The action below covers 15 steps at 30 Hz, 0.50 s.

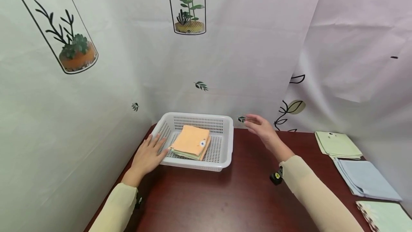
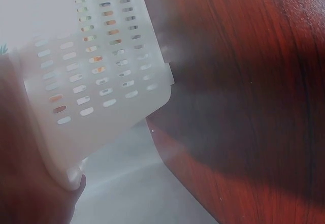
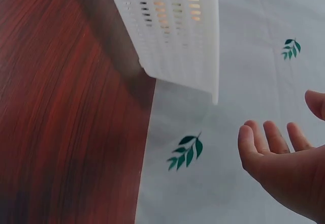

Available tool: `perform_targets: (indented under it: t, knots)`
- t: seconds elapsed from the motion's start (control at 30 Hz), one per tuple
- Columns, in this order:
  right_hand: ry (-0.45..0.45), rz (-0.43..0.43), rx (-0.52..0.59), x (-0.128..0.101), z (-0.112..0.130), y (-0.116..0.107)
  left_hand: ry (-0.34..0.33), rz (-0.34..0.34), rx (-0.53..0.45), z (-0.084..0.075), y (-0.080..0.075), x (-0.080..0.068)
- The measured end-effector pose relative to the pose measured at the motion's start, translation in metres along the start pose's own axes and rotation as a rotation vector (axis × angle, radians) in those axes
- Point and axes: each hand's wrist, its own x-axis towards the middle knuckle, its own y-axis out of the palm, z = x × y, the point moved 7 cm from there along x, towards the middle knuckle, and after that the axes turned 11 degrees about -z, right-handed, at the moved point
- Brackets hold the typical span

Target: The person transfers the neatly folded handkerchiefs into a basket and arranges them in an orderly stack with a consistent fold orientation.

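A white plastic basket (image 1: 226,142) with slotted walls stands on the table against the back wall. Inside it lies a stack of folded cloths: an orange cloth (image 1: 191,139) on top, with a pale green edge showing below. My left hand (image 1: 148,156) rests at the basket's left rim, fingers spread and fairly straight. In the left wrist view, that hand (image 2: 25,168) is a dark blur beside the rim. To the right of the basket, my right hand (image 1: 262,130) hovers apart from it, fingers loosely bent, holding nothing; the right wrist view shows its palm (image 3: 289,170).
Along the table's right side lie a folded pale green cloth (image 1: 338,145), a light blue cloth (image 1: 368,178) and a pale mint cloth (image 1: 387,216) with a patterned edge. Printed fabric walls (image 1: 248,63) border the dark red wooden table (image 1: 206,196) at the back and sides.
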Motion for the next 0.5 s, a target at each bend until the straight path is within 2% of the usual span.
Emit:
perform_targets:
  t: [0.5]
  knots:
    - [-0.014,-0.046,-0.074,-0.022,0.005,-0.047,0.000,0.006,-0.004,-0.001,-0.001,0.000]
